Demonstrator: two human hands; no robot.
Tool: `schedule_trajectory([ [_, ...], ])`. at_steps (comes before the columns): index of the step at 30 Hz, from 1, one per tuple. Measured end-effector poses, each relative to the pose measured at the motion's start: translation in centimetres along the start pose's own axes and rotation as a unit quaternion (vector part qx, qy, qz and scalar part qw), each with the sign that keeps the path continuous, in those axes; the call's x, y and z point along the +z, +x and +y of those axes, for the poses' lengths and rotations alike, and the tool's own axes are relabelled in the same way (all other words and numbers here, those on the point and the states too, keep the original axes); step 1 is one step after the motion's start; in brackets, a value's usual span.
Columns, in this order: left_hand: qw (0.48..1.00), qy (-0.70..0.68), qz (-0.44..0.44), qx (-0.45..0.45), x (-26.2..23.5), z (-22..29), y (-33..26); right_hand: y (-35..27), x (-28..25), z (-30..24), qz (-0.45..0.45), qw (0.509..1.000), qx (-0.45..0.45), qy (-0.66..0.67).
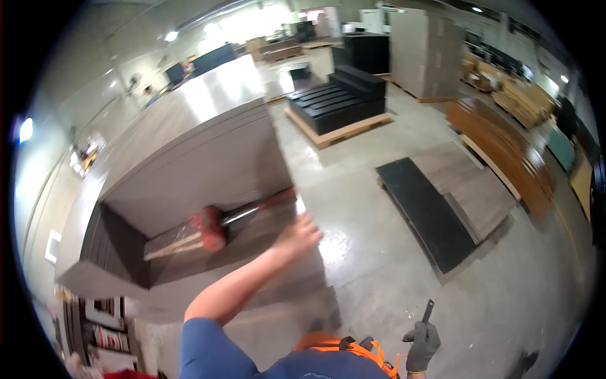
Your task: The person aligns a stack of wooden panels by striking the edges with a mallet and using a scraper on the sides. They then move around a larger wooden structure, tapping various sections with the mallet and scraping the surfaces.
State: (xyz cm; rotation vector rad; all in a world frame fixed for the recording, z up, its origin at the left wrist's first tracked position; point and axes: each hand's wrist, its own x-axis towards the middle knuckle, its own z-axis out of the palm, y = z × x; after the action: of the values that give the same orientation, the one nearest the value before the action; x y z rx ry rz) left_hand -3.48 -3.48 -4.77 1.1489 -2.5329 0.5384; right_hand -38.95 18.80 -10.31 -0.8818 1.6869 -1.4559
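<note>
My left hand (300,237), bare and smeared by motion, is at the open front edge of a large grey wood-grain cabinet (196,158). Its fingers look bent, but whether they hold anything does not show. Just beyond it, inside the cabinet, lies a red mallet (214,228) with a shiny shaft and a red grip end, apart from the hand. A light wooden strip (173,246) lies next to the mallet's head. Low on the right, my right hand (423,347) wears a grey glove and is closed around a thin black tool (428,311), its flat end sticking up.
Right of the cabinet, a black panel (429,215) and grey boards (470,183) lie on a low pallet. Farther back, black panels (334,104) are stacked on a pallet (322,138), near a tall wrapped stack (423,57). Brown boards (499,151) stand at far right.
</note>
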Motion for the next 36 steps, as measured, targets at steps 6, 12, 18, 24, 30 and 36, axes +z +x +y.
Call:
schedule_trajectory([
  [6, 0.887, 0.252, -0.384, 0.052, 0.8, 8.5, 1.6, -1.2, 0.1, -5.0, -0.069, 0.994, -0.008, -0.087],
  [12, 0.847, 0.245, -0.469, 0.035, 15.3, 9.8, -2.4, -1.1, -2.3, -4.0, -0.081, 0.987, -0.013, -0.136],
  [18, 0.878, 0.169, -0.443, -0.069, 18.9, 10.9, -2.9, -1.8, -4.4, -4.2, -0.049, 0.983, -0.018, -0.178],
  [24, 0.787, 0.313, -0.532, -0.017, 16.5, 9.3, -0.6, -1.2, -4.5, -4.0, -0.092, 0.977, -0.023, -0.189],
  [30, 0.775, 0.339, -0.534, 0.009, 15.8, 8.9, 1.0, 0.1, -3.2, -3.1, -0.101, 0.988, -0.016, -0.117],
  [36, 0.818, 0.264, -0.510, 0.031, 15.5, 8.8, -1.8, 0.6, -3.2, -4.0, -0.099, 0.987, -0.036, -0.122],
])
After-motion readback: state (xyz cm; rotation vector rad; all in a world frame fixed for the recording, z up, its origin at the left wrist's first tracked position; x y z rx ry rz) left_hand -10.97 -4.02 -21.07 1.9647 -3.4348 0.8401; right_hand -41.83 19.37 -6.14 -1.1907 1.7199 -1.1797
